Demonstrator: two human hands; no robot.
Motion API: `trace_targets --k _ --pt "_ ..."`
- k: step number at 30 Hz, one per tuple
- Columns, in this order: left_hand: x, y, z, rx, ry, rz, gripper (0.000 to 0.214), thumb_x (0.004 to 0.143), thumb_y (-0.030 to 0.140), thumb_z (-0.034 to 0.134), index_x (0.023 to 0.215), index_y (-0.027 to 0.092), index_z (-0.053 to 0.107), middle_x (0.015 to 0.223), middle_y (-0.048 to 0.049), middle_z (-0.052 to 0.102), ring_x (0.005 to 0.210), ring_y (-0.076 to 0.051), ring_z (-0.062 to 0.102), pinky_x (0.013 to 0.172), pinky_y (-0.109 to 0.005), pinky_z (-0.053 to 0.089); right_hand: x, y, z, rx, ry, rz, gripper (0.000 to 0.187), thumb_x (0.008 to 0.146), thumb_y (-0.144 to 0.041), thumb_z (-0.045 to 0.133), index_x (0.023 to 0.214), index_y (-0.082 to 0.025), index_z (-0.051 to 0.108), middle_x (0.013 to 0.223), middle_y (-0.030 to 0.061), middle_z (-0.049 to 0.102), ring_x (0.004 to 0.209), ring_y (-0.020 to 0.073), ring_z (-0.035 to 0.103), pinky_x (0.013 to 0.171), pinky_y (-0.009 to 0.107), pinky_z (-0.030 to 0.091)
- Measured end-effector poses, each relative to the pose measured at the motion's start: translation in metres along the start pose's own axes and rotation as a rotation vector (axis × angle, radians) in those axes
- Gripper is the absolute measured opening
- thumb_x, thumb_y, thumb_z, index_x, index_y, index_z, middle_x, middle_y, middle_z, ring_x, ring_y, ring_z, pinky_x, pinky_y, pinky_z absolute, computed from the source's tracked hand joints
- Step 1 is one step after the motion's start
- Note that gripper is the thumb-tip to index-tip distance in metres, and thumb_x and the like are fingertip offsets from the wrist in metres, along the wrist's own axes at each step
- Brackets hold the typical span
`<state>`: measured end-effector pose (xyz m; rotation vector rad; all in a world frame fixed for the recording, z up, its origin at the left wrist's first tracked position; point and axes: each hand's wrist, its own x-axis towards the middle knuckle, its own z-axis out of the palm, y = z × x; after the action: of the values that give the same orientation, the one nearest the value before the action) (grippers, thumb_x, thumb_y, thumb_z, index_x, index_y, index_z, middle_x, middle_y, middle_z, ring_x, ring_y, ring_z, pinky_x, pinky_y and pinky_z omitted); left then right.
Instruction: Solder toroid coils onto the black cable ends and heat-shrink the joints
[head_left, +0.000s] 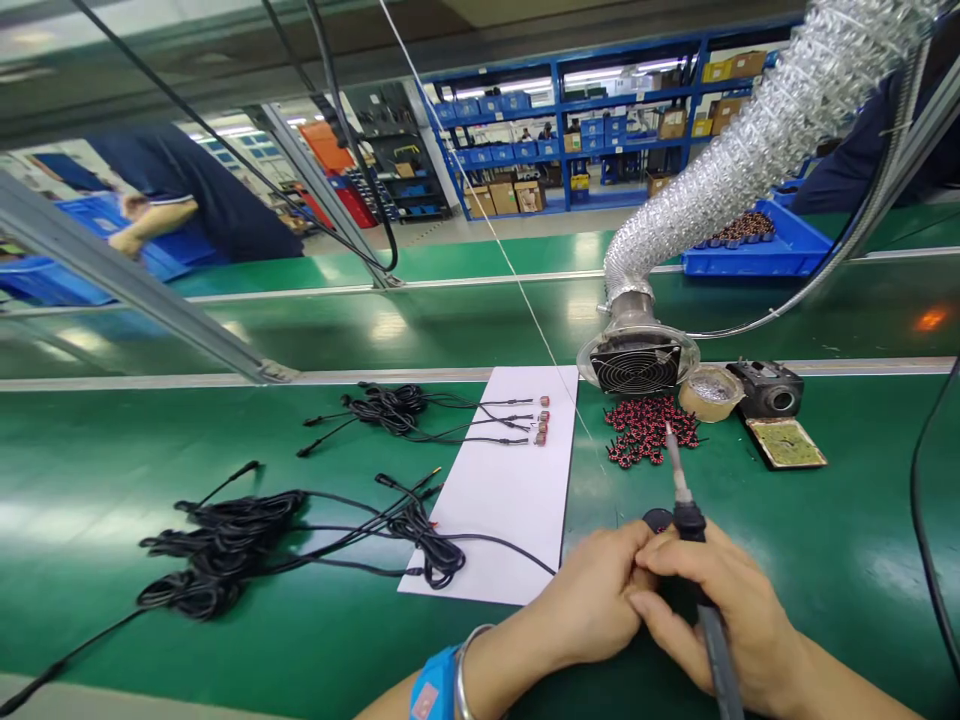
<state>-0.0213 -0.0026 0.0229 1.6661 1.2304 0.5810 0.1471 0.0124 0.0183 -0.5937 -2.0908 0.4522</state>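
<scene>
My right hand point(712, 600) is closed round the dark handle of a soldering iron point(686, 500), whose metal tip points up and away toward a pile of small red and black coils point(645, 430). My left hand point(600, 590) is pinched shut beside it, its fingertips meeting a small dark round part point(658, 518) that is mostly hidden. The left wrist wears a blue band point(435, 685) and a metal bangle. Both hands rest low on the green bench mat point(150, 480), just right of a white sheet of paper point(502, 500).
Bundles of black cables point(225, 550) lie left of the paper, some with ends on it. A fume fan point(637, 365) on a silver hose stands behind the coils, with a tape roll point(710, 392), iron stand point(769, 388) and sponge tray point(787, 442). Another person point(187, 200) stands far left.
</scene>
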Motion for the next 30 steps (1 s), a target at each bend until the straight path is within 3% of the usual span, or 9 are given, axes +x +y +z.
trace_targets --k 3,8,17,26,30 --pt "-0.001 0.000 0.002 0.012 0.030 0.026 0.019 0.081 0.011 0.049 0.091 0.020 0.063 0.088 -0.0049 0.070 0.079 -0.021 0.060 0.068 -0.028 0.043 0.002 -0.005 0.005 -0.039 -0.057 0.059 0.024 0.088 -0.007 0.051 0.106 -0.022 0.053 0.084 0.0032 0.066 0.075 0.0180 0.062 0.068 0.030 0.055" --pt "-0.001 0.006 -0.002 0.088 -0.002 -0.033 0.022 0.091 0.018 0.043 0.089 0.019 0.064 0.085 -0.0054 0.070 0.077 -0.021 0.063 0.068 -0.029 0.042 -0.004 0.009 0.000 -0.058 -0.187 0.065 0.031 0.092 -0.008 0.040 0.118 -0.021 0.050 0.089 0.0060 0.065 0.077 0.0203 0.059 0.067 0.032 0.055" --pt "0.005 0.000 -0.015 0.061 -0.076 -0.019 0.013 0.093 0.022 0.050 0.090 0.019 0.063 0.091 -0.0038 0.068 0.085 -0.020 0.059 0.075 -0.027 0.041 -0.005 0.029 -0.019 0.057 -0.274 0.097 0.030 0.096 -0.013 0.045 0.124 -0.023 0.046 0.089 0.0035 0.065 0.077 0.0165 0.062 0.069 0.028 0.054" --pt "0.007 -0.016 -0.010 -0.227 -0.120 -0.119 0.029 0.096 0.040 0.046 0.084 0.017 0.058 0.070 0.0026 0.049 0.063 -0.012 0.040 0.061 -0.024 0.035 -0.010 0.032 -0.014 0.035 -0.248 0.078 0.040 0.093 -0.006 0.046 0.130 -0.022 0.047 0.092 0.0037 0.068 0.079 0.0156 0.066 0.071 0.026 0.057" --pt "0.011 -0.019 -0.007 -0.356 -0.067 -0.159 0.028 0.092 0.040 0.051 0.080 0.016 0.058 0.068 0.0027 0.048 0.063 -0.012 0.040 0.060 -0.023 0.033 -0.012 0.033 -0.010 -0.043 -0.188 0.038 0.042 0.093 -0.009 0.048 0.133 -0.022 0.048 0.096 0.0059 0.071 0.082 0.0178 0.068 0.071 0.028 0.059"
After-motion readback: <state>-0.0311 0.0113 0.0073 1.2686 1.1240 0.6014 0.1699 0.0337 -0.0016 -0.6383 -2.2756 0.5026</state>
